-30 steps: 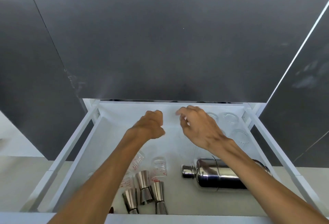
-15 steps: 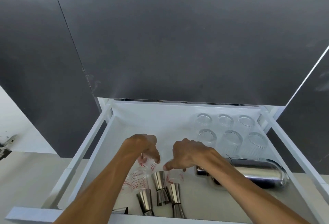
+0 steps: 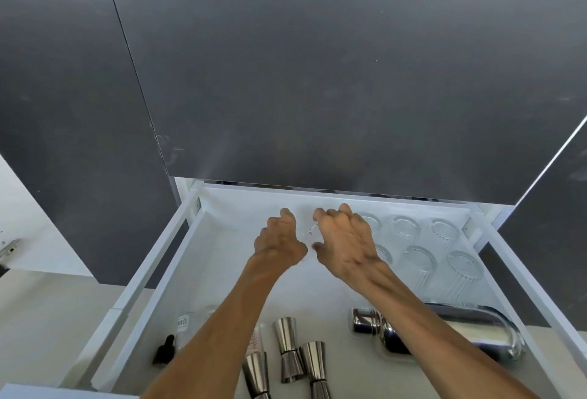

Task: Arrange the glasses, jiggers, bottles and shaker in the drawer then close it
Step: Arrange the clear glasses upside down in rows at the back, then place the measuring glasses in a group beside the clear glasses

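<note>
Hands (image 3: 279,244) curled around small glasses (image 3: 313,230)

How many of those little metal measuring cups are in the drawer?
3, all at the drawer's near edge: one jigger partly under the left forearm, a second jigger just right of it, the third jigger rightmost. More could be hidden under the arms.

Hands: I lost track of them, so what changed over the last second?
Both the left hand and right hand moved from the measuring cups near the jiggers to the drawer's back, carrying small clear glasses. Shaker and tumblers stayed put.
</note>
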